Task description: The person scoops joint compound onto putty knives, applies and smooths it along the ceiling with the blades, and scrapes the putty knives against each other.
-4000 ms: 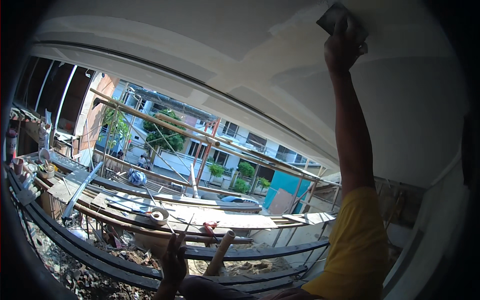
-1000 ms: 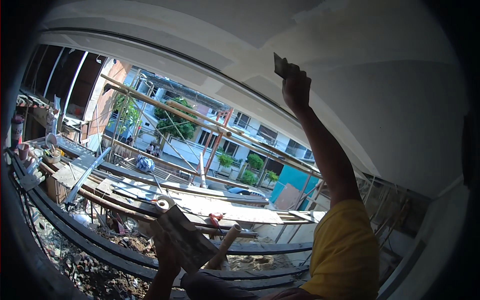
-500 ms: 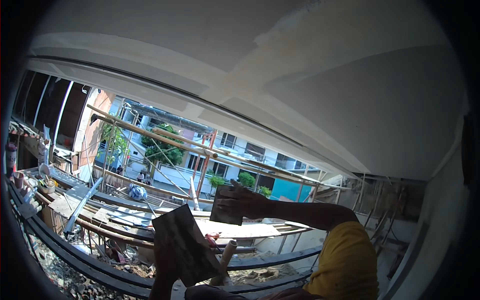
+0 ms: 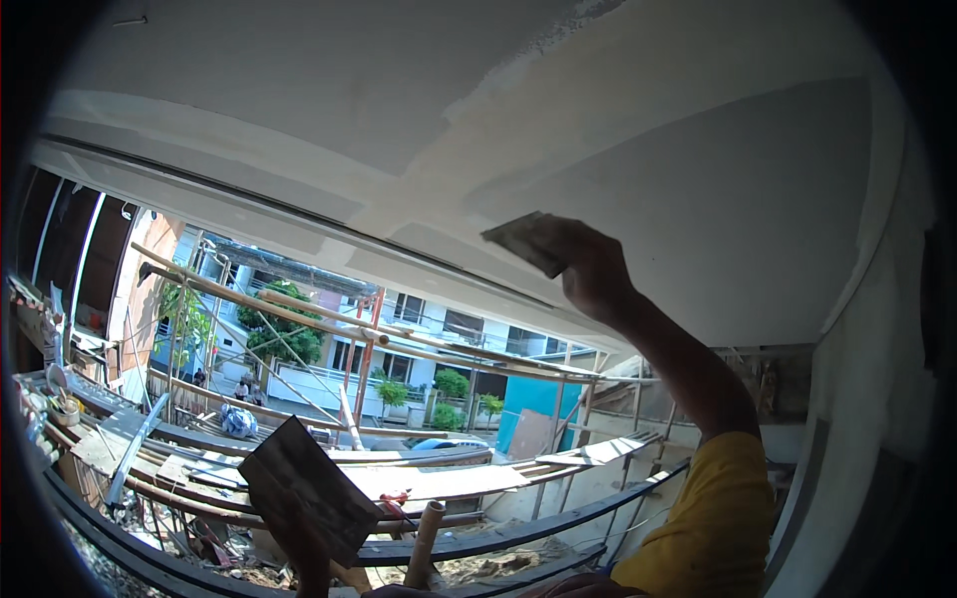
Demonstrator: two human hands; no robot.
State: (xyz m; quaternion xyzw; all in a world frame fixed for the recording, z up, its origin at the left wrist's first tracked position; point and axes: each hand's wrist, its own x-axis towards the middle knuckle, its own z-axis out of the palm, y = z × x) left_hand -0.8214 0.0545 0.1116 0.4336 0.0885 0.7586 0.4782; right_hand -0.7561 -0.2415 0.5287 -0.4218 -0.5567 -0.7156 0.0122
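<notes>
My right hand [image 4: 593, 274], at the end of my bent arm, grips a flat rectangular scraper blade [image 4: 518, 237] raised toward the pale ceiling [image 4: 648, 120], where lighter patched bands cross; I cannot tell whether the blade touches it. Low and left, my left hand [image 4: 294, 533] holds a dark rectangular plate [image 4: 309, 468] from behind and below, with a lighter smear across its face. A bamboo pole [image 4: 426, 538] stands just right of the plate.
Bamboo scaffolding [image 4: 279, 304] and plank decking [image 4: 439, 478] span the space ahead, with dark beams [image 4: 558, 528] nearer me. Buckets [image 4: 65, 409] and a blue bundle [image 4: 239, 421] sit leftward. Distant people [image 4: 244, 389] are beyond the scaffold. A wall [image 4: 837, 439] bounds the right.
Since half a second ago my right hand has risen with the blade from beside the plate toward the ceiling, while the plate has shifted left. The view has tilted upward.
</notes>
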